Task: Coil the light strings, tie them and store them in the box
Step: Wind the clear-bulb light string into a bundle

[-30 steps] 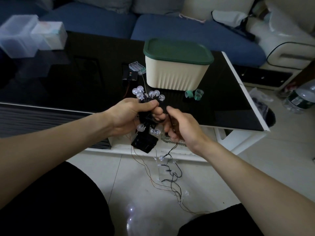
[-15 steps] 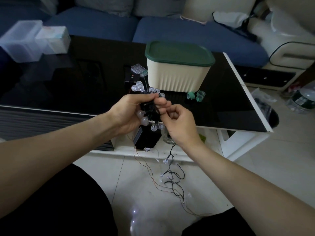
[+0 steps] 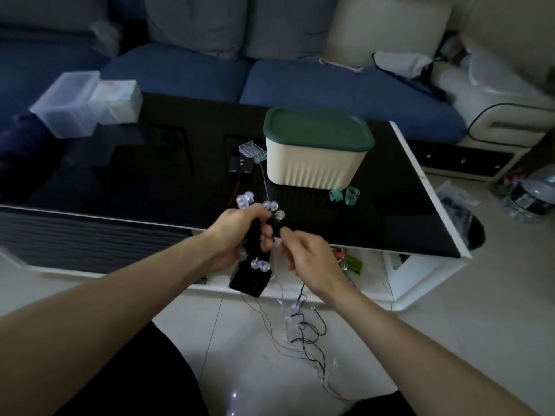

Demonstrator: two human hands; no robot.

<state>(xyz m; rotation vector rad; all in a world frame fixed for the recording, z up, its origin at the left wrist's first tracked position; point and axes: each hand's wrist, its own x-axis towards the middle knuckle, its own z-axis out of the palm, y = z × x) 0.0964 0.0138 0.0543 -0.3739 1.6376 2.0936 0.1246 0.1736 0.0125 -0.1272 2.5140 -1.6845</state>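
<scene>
My left hand (image 3: 240, 234) grips a coiled bundle of the light string (image 3: 260, 211), clear round bulbs sticking out above and below my fingers. Its black battery box (image 3: 249, 280) hangs under the hand. My right hand (image 3: 310, 259) pinches the string's dark wire just right of the bundle. The loose rest of the wire (image 3: 303, 328) trails down in loops onto the floor tiles. The cream storage box (image 3: 312, 166) with its green lid (image 3: 316, 127) on stands on the black table, behind my hands.
Two green tie rings (image 3: 345, 196) lie in front of the box. Another battery pack (image 3: 241, 166) and a clear case (image 3: 252, 150) sit left of it. Clear plastic containers (image 3: 87, 103) stand far left. A blue sofa runs behind; a water bottle (image 3: 531, 196) lies right.
My hands stayed close together at the table's front edge while my right hand shifted along the wire beside the bundle. The hanging wire swung slightly.
</scene>
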